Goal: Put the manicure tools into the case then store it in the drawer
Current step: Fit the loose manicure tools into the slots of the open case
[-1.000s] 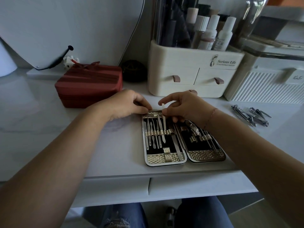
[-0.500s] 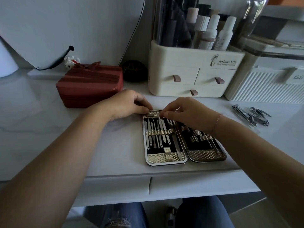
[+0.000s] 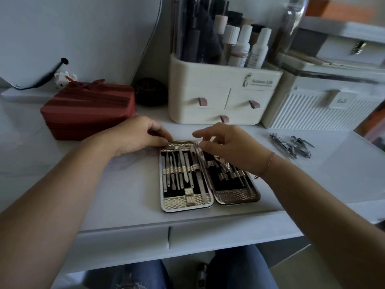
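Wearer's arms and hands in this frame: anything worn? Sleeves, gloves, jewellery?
No sleeves or gloves: both forearms are bare. A thin pinkish bracelet circles the wrist of the right hand. Nothing worn on the left hand or wrist; no rings visible.

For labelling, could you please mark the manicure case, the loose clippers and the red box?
manicure case (image 3: 177, 204): head view, front edge.
loose clippers (image 3: 281, 143): head view, left clipper's body.
red box (image 3: 87, 124): head view, front wall.

Home vanity: cosmetics organizer (image 3: 223, 97), mirror (image 3: 73, 28), drawers (image 3: 229, 236).
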A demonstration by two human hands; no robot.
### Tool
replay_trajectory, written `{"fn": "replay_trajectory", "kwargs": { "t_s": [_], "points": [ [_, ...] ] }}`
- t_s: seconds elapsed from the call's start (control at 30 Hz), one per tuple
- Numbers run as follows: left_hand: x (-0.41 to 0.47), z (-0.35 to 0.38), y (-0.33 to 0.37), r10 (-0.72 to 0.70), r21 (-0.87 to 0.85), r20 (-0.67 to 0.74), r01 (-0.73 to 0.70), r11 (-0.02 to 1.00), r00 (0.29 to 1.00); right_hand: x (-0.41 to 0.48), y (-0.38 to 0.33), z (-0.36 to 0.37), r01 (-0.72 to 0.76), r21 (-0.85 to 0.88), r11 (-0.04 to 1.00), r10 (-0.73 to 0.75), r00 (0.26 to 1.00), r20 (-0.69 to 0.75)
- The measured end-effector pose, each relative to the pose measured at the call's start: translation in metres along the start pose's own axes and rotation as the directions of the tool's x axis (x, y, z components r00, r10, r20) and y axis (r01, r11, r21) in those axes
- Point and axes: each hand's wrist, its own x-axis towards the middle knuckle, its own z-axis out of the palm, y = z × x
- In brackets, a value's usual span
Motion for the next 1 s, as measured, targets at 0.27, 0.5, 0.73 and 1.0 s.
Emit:
{"fn": "replay_trajectory", "kwargs": {
  "t_s": [0.27,0.5,0.73,1.0],
  "points": [
    [0.001,0.000,0.000,0.014,0.033,-0.010,-0.014,0.999,1.000,-0.055,0.083,-0.067,-0.360,-0.178,0.916,0.223,0.825,-0.519],
    [-0.002,0.000,-0.002,-0.004,0.011,-0.011,0.004,1.000,1.000,-0.080,0.103,-0.062,-0.439,-0.390,0.809,0.250,0.859,-0.447],
    [-0.002,0.001,-0.002,-0.008,-0.002,-0.020,0.008,1.000,1.000,-0.092,0.095,-0.051,-0.427,-0.450,0.784,0.267,0.887,-0.376],
    [-0.003,0.001,0.000,-0.018,-0.003,-0.017,0.018,1.000,1.000,-0.085,0.091,-0.053,-0.400,-0.194,0.896,0.302,0.868,-0.394]
  ]
}}
